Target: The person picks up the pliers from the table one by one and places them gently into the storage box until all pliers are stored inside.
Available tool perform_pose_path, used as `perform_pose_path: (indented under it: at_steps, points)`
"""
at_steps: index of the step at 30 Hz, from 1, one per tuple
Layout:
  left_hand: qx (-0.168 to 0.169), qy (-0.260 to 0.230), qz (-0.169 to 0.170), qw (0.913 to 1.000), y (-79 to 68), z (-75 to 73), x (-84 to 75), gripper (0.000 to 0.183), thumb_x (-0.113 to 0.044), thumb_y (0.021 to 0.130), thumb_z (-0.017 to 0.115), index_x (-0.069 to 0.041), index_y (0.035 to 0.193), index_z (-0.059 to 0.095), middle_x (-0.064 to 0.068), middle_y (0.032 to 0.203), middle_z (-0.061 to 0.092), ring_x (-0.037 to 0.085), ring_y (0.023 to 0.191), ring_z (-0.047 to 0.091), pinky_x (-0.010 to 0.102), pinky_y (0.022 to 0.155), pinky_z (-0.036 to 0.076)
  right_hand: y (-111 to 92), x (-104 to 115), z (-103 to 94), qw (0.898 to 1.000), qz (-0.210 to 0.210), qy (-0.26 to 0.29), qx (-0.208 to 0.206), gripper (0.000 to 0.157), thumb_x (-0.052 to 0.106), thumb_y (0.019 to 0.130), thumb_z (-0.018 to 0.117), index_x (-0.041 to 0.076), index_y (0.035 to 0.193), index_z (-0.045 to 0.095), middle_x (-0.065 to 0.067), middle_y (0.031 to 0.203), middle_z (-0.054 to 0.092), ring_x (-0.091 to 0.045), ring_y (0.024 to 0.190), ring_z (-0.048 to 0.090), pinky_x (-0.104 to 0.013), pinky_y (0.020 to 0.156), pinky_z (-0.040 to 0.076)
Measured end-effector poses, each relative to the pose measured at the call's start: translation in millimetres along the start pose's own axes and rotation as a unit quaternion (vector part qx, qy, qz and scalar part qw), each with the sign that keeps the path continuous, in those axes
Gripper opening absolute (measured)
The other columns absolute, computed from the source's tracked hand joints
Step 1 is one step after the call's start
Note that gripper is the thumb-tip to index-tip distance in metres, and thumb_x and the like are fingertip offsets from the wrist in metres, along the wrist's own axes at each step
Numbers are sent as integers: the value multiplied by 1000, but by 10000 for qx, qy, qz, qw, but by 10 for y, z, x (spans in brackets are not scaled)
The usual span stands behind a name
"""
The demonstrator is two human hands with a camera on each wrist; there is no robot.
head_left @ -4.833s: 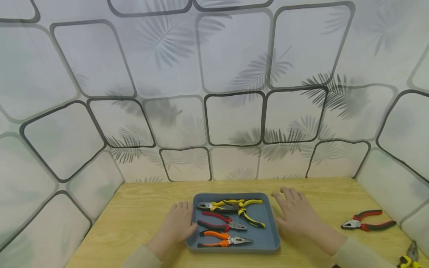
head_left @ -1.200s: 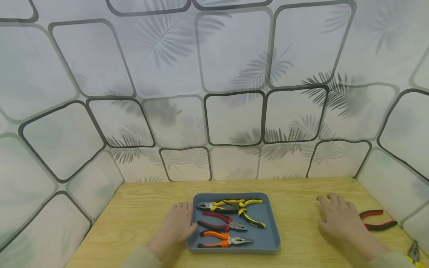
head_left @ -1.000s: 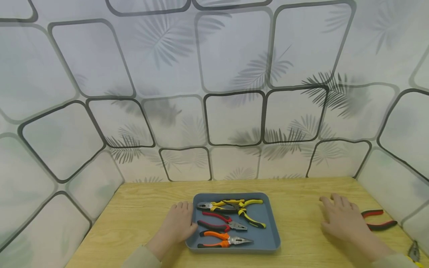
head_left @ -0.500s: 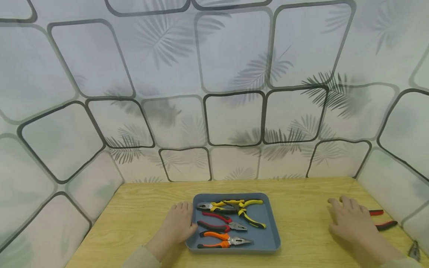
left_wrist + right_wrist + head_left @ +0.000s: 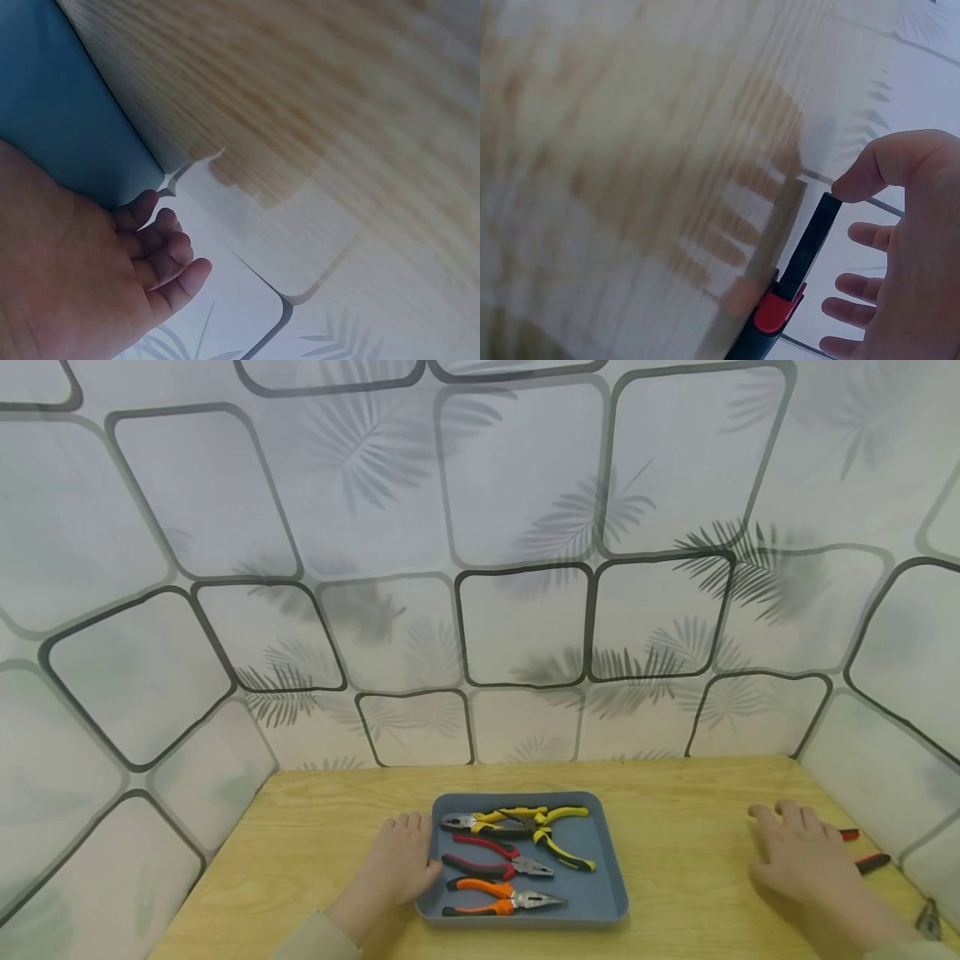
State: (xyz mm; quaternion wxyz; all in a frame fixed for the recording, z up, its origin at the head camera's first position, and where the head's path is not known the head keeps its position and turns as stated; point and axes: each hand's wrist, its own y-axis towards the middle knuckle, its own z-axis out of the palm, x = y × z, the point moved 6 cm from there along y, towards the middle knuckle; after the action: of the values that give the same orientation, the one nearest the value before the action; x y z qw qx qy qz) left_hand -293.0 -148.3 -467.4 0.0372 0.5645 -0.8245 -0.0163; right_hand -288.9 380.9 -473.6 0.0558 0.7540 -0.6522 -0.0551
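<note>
**Two hands, one tray, and a whole lot of pliers**

So there's a blue-gray tray [image 5: 592, 900] sitting in the middle of the wooden table [image 5: 690, 793], and the left hand [image 5: 397, 860] is right up against its left side. Fingers are loosely bent, not wrapped around anything, thumb by the rim.

Over on the right, well apart from the tray, the right hand [image 5: 798, 860] is at the red-and-black pliers [image 5: 872, 863], hiding most of them; just the handle ends poke out on its right. Its fingers are relaxed with the thumb spread away, not closed around the tool. Can't tell if the thumb touches it.

In the tray, far to near: two overlapping yellow-and-black pairs [image 5: 487, 821], a red-handled pair [image 5: 510, 865], then an orange-handled pair [image 5: 501, 902]. One more tool's gray head [image 5: 927, 920] shows at the near right edge.
</note>
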Motion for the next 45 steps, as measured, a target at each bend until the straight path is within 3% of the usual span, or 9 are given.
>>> perform_pose_path:
  at_steps: [18, 26, 35, 39, 45]
  points:
    - [-114, 77, 5, 9999, -9, -17, -11, 56, -38, 88, 63, 6, 123, 61, 23, 116, 68, 38, 109, 68, 55, 100, 57, -40, -183, 110, 9985, 102, -56, 537, 71, 36, 80, 81, -3, 135, 58, -41, 125, 52, -59, 109, 54, -72, 88, 47]
    - [-64, 75, -42, 9999, 7, 7, -3, 55, -39, 87, 63, 5, 120, 62, 21, 113, 68, 36, 106, 67, 53, 97, 57, -58, -269, 118, 9984, 141, -109, 541, 73, 36, 78, 84, -4, 132, 58, -44, 123, 50, -62, 108, 53, -75, 87, 46]
    - [-171, 109, 10, 9998, -7, -32, -12, 55, -38, 87, 64, 5, 120, 61, 21, 112, 68, 36, 105, 68, 53, 96, 57, -91, -322, 100, 9987, 149, -50, 484, 72, 26, 73, 81, -7, 132, 57, -48, 126, 47, -66, 111, 51, -77, 93, 44]
    - [-64, 85, -14, 9999, -3, -32, -14, 56, -39, 88, 65, 5, 121, 61, 22, 114, 68, 36, 107, 68, 54, 98, 57, -95, -373, 140, 9985, 164, -87, 518, 71, 23, 73, 78, -8, 133, 56, -47, 127, 47, -66, 111, 51, -78, 93, 44]
    - [-68, 114, 4, 9999, -3, -32, -25, 57, -38, 88, 64, 6, 124, 62, 23, 115, 68, 37, 109, 68, 54, 99, 57, -92, -451, 227, 9952, 233, -112, 944, 69, 24, 74, 80, -7, 132, 57, -40, 122, 50, -64, 108, 51, -79, 94, 42]
